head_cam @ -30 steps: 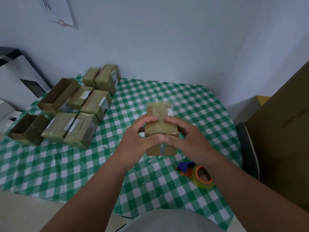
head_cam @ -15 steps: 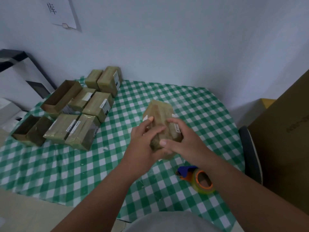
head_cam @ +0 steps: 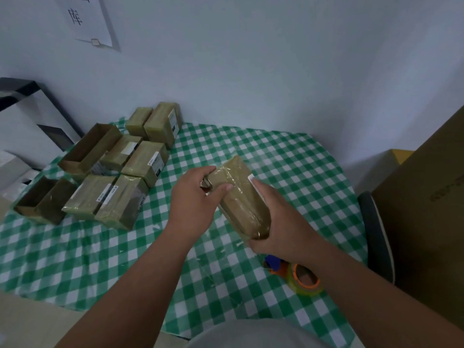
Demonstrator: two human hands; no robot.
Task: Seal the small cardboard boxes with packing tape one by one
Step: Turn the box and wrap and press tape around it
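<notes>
Both hands hold one small cardboard box (head_cam: 241, 197) tilted above the checked table (head_cam: 288, 159). The left hand (head_cam: 194, 200) curls round its far end while the right hand (head_cam: 278, 219) cups the near end — probably turning it to check the glossy tape. The tape roll (head_cam: 302, 278) lies close behind the right wrist — within easy reach. Finished boxes (head_cam: 130, 177) sit grouped well to the left.

A makeshift packing room: taped cardboard boxes (head_cam: 110, 202) crowd a checked tablecloth (head_cam: 288, 172) against bare walls (head_cam: 251, 59).
</notes>
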